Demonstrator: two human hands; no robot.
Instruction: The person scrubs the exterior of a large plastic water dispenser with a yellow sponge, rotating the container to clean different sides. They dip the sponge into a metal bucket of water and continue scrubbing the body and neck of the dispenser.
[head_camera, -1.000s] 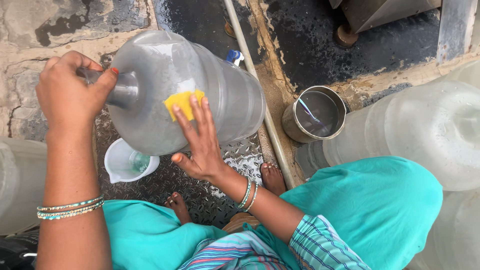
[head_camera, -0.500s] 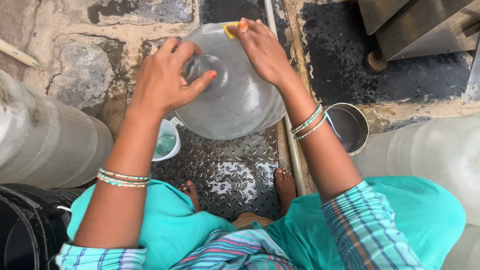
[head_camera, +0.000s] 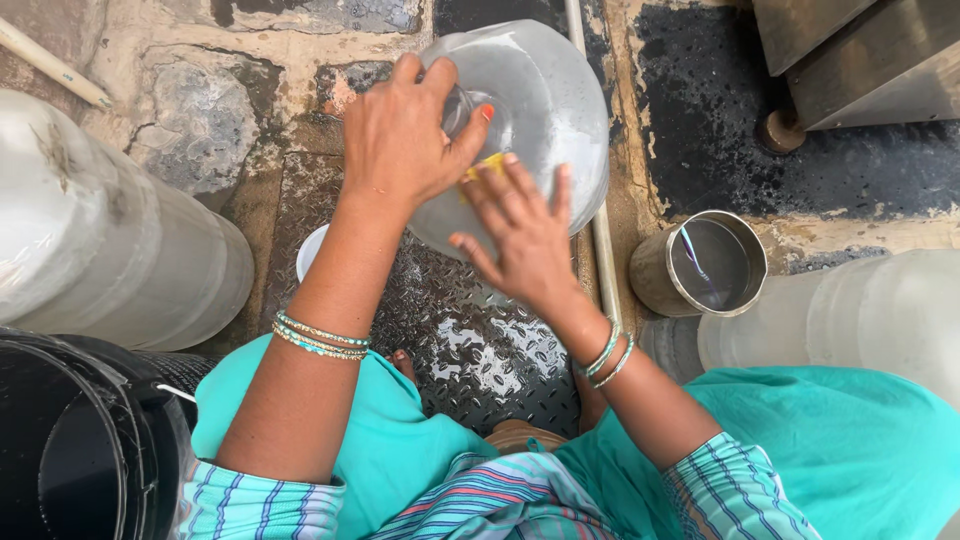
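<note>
Fingers (head_camera: 520, 195) press sponge (head_camera: 480, 166) on jug (head_camera: 545, 110), hemmed between neighbouring jugs (head_camera: 130, 250).

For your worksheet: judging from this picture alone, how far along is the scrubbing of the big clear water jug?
Done: the jug is already tipped on its side, and the metal floor plate beneath is wet. In hand: the left hand grips the neck while the right hand presses a yellow sponge to the wall. Left: how much is scrubbed cannot be told; other jugs lie alongside.
</note>
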